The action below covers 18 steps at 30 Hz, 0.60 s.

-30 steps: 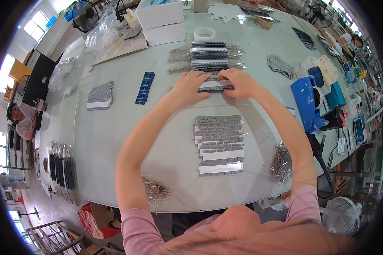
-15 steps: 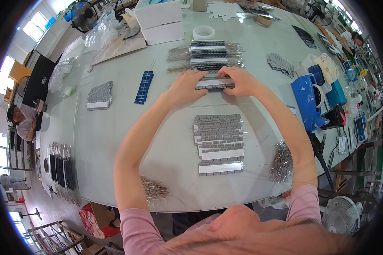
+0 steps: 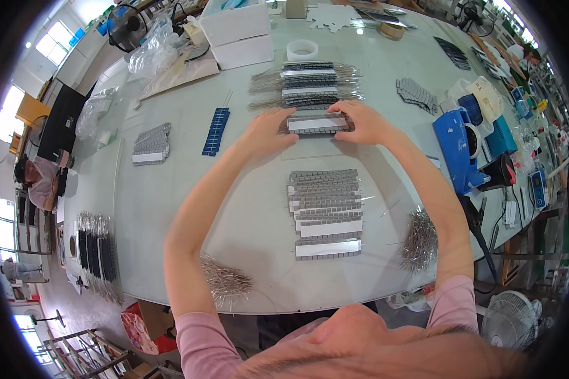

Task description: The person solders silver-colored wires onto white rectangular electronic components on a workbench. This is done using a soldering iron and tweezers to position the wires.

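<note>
Both hands, left (image 3: 267, 131) and right (image 3: 363, 123), gripped a grey strip (image 3: 317, 123) by its ends, seemingly pinched; a stack (image 3: 325, 211) lay at 6 o'clock.

Bright windows (image 3: 54, 39) beside worktable (image 3: 171, 208)

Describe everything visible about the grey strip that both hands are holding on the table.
The grey strip is a flat, oblong piece lying level on the pale table, long side running left to right. A white band runs along its middle, edged by rows of small grey blocks. The left hand grips its left end and the right hand its right end. It sits just below a stack of similar strips with wire leads.
</note>
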{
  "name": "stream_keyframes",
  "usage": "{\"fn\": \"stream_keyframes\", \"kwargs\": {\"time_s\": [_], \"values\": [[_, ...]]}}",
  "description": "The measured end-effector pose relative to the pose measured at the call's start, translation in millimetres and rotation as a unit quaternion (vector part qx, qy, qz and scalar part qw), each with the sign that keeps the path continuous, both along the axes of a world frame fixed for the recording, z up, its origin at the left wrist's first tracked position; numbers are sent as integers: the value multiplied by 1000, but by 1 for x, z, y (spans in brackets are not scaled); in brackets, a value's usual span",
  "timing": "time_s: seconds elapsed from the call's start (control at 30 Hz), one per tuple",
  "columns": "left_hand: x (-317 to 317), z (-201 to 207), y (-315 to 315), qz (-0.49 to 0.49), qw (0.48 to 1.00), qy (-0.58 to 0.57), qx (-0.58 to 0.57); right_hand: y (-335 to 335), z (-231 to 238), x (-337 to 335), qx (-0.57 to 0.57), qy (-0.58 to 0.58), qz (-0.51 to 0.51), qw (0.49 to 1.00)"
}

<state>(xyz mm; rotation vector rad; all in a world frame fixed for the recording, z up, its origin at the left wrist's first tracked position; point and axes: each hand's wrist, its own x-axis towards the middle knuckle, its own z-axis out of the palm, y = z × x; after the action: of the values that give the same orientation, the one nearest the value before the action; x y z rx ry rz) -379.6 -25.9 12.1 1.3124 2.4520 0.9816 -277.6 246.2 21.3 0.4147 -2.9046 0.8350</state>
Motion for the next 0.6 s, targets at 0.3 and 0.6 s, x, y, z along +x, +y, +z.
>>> {"fn": "stream_keyframes", "kwargs": {"time_s": [0.3,0.6], "values": [[-2,-8,0,-8,999,49,4,-29,-4,-18,69,85,22,994],[3,-10,4,12,996,87,-2,-35,3,-31,99,-46,-28,994]]}}
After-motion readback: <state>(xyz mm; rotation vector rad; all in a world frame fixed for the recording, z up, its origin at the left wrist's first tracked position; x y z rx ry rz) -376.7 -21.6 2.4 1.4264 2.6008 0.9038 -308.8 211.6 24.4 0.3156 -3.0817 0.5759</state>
